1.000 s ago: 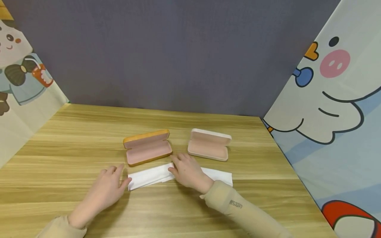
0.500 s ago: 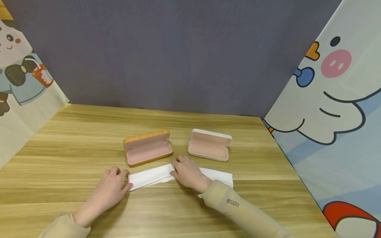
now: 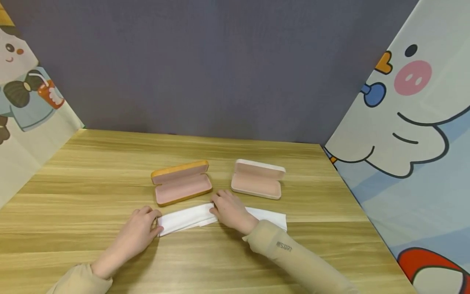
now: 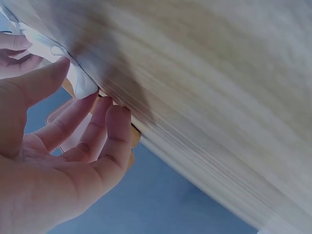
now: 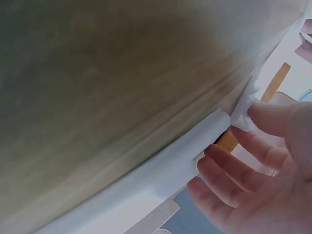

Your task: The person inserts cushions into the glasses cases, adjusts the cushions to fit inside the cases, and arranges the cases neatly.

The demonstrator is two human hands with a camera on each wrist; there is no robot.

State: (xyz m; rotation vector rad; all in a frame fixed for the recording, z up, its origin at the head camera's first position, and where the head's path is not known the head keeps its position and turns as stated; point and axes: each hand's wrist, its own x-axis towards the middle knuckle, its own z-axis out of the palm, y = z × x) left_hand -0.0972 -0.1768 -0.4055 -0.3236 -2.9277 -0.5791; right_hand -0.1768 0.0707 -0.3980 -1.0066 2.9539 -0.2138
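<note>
Two strips of folded white cloth lie end to end on the wooden table. My left hand [image 3: 136, 232] pinches the left end of the left folded cloth [image 3: 185, 219] between thumb and forefinger; its other fingers are bent and apart from the cloth in the left wrist view. At that same cloth's right end, my right hand [image 3: 231, 211] pinches with thumb and forefinger [image 5: 258, 144]. The right folded cloth [image 3: 269, 217] runs out from behind the right wrist, which hides part of it. In the right wrist view its near end [image 5: 180, 153] lies beside the right fingertips.
Behind the left cloth stands an orange glasses case [image 3: 183, 190], lid raised, pink inside. A white glasses case [image 3: 256, 185], lid also up, stands to its right. The wooden table [image 3: 110, 163] ends at a grey partition [image 3: 205, 69], with cartoon-printed panels at both sides.
The left thumb and forefinger have closed in on the left end of the cloth. The right hand has shifted only slightly at the other end. Both cases stay put.
</note>
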